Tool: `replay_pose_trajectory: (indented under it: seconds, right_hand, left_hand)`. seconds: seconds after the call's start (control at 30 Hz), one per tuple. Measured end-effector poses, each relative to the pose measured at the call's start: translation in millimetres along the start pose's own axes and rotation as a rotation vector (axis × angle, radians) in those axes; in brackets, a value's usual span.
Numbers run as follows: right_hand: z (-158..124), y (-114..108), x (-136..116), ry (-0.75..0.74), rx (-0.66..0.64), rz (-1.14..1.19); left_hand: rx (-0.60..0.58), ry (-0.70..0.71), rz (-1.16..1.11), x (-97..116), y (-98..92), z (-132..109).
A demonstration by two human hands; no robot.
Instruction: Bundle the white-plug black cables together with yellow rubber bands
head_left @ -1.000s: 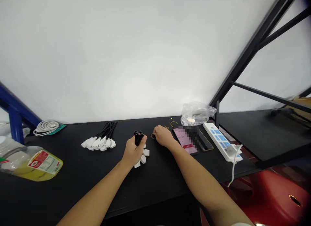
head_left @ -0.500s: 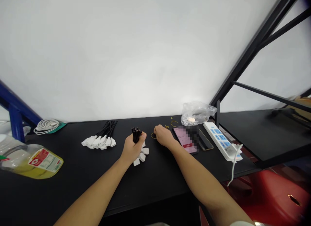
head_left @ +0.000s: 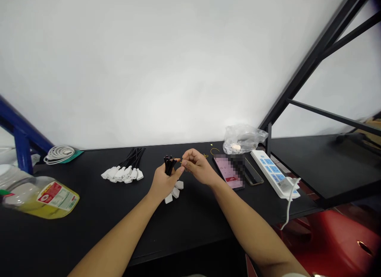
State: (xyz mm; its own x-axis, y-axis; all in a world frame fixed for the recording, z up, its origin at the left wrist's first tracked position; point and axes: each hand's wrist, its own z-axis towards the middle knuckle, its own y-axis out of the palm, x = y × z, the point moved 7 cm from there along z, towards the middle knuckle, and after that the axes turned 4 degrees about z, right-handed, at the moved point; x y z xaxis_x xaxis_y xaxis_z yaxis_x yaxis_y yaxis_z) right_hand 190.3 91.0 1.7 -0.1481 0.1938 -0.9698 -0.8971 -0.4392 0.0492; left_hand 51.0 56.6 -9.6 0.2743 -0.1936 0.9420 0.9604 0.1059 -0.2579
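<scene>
Now the bundle of thin black cables [head_left: 169, 166] stands upright over the matte black table [head_left: 190, 217], fisted in the left hand [head_left: 163, 183], with blocky white plugs fanned below. The right hand [head_left: 198, 168], resting on the table half a second ago, has lifted and pinches a thin yellowish band [head_left: 177, 159] beside the cable tips. A matching bundle [head_left: 123, 172] lies well to the left.

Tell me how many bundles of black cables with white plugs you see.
2. One bundle lies on the table at the left; the second bundle is gripped in the left hand.
</scene>
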Motion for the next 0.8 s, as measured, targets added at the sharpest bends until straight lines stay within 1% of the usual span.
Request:
replay_pose_trajectory:
  seconds: [0.13, 0.3, 0.43, 0.5, 0.6, 0.67, 0.73, 0.8]
  right_hand:
    - [-2.8, 5.2, -6.7, -0.008, 0.005, 0.035]
    - [-1.1, 2.6, -6.2, -0.003, 0.017, 0.110]
    - [-0.8, -2.0, -7.0, 0.001, 0.055, 0.214]
    - [-1.6, -1.1, -7.1, 0.020, 0.025, 0.293]
    - [-4.2, 4.8, -4.7, 0.092, -0.067, 0.410]
    - [-5.8, 6.9, -3.4, 0.120, -0.095, 0.468]
    - [-6.0, 6.0, -2.7, 0.108, -0.080, 0.490]
    - [-4.7, 3.3, -0.1, 0.092, -0.028, 0.489]
  left_hand:
    - [-0.015, 0.013, 0.005, 5.9, -0.6, -0.4]
    - [-0.065, 0.069, 0.034, 2.7, 3.2, -0.9]
    - [-0.022, 0.060, 0.065, -4.4, 1.1, 0.7]
    - [-0.010, 0.038, 0.065, -6.0, 0.3, 1.7]
    - [-0.023, 0.020, 0.061, -4.8, 0.8, 2.0]
    - [-0.029, 0.020, 0.074, -3.0, 0.9, 1.4]
    - [-0.030, 0.033, 0.094, -1.2, 1.0, 0.7]
    - [-0.035, 0.048, 0.113, -0.4, 1.8, 0.2]
